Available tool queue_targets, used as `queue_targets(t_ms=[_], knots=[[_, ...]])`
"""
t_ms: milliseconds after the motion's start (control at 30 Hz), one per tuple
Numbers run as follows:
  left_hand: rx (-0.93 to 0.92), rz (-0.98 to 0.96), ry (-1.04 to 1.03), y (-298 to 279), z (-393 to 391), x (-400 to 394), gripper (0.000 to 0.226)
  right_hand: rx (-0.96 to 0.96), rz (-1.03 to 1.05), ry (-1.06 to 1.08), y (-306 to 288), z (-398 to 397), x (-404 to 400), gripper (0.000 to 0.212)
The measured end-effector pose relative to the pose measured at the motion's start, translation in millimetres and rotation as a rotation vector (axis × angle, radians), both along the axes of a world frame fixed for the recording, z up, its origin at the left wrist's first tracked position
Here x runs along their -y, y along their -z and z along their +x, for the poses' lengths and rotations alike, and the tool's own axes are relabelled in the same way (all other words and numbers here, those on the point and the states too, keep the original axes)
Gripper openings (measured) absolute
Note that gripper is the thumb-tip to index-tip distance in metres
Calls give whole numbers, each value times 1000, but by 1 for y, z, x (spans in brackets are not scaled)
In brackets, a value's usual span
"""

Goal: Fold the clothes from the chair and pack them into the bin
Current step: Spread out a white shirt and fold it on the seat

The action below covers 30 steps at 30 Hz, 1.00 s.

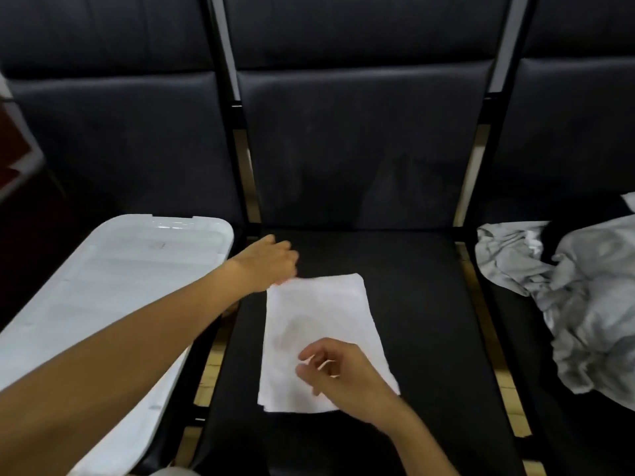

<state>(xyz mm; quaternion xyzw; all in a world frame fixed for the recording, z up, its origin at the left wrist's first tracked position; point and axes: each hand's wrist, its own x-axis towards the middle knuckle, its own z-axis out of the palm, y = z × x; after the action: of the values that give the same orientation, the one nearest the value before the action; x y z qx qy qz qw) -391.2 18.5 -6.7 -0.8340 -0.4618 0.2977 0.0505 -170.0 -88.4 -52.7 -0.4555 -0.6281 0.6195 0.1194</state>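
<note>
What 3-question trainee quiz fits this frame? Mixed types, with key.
1. True or false: the white folded cloth lies on the middle seat.
2. Which hand touches the cloth's far left corner: left hand or right hand?
3. Unfolded grey clothes sit on: A) the bin lid B) the right-side seat C) the floor.

Key: 1 true; 2 left; 3 B.

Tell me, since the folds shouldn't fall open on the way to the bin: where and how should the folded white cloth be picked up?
The folded white cloth lies flat on the middle seat, long axis running away from the person. Probably best to slide flat fingers under both short ends, left hand at the far edge it already touches, right hand at the near edge, lifting level.
</note>
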Motion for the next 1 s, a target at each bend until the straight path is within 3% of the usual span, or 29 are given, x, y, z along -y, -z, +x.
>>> queue_targets(t_ms=[100, 167, 233, 300, 367, 433, 533, 600, 733, 833, 900, 1000], knots=[[-18, -21, -145, 13, -11, 10, 30, 204, 251, 291, 30, 4, -10, 9], [142, -14, -100, 28, 7, 8, 44, 541, 363, 361, 44, 17, -18, 36], [289, -38, -12, 47, 40, 3, 63, 682, 195, 316, 53, 20, -25, 70], [229, -117, 116, 61, 73, -4, 75, 571, 6, 292, 56, 13, -28, 81], [95, -132, 232, 70, 88, -6, 67, 499, -69, 280, 55, 11, -31, 76], [27, -68, 314, 66, 80, 3, 44, 481, -35, 217, 46, 16, -32, 66], [120, 108, 362, 43, 36, 37, 21, 411, 145, -7, 15, 16, -27, 22], [246, 251, 336, 22, 3, 66, 19, 434, 382, -152, -11, 6, -28, 17], [502, 419, -66, -16, -77, 189, 29, 419, 658, -502, -70, -59, 4, 13], [536, 522, -477, -33, -113, 310, 35, 376, 802, -697, -94, -123, 52, 22], [542, 562, -697, -35, -129, 392, 25, 292, 800, -825, -101, -172, 95, 31], [612, 533, -1007, -19, -141, 494, 30, 263, 788, -1048, -84, -232, 158, 41]])
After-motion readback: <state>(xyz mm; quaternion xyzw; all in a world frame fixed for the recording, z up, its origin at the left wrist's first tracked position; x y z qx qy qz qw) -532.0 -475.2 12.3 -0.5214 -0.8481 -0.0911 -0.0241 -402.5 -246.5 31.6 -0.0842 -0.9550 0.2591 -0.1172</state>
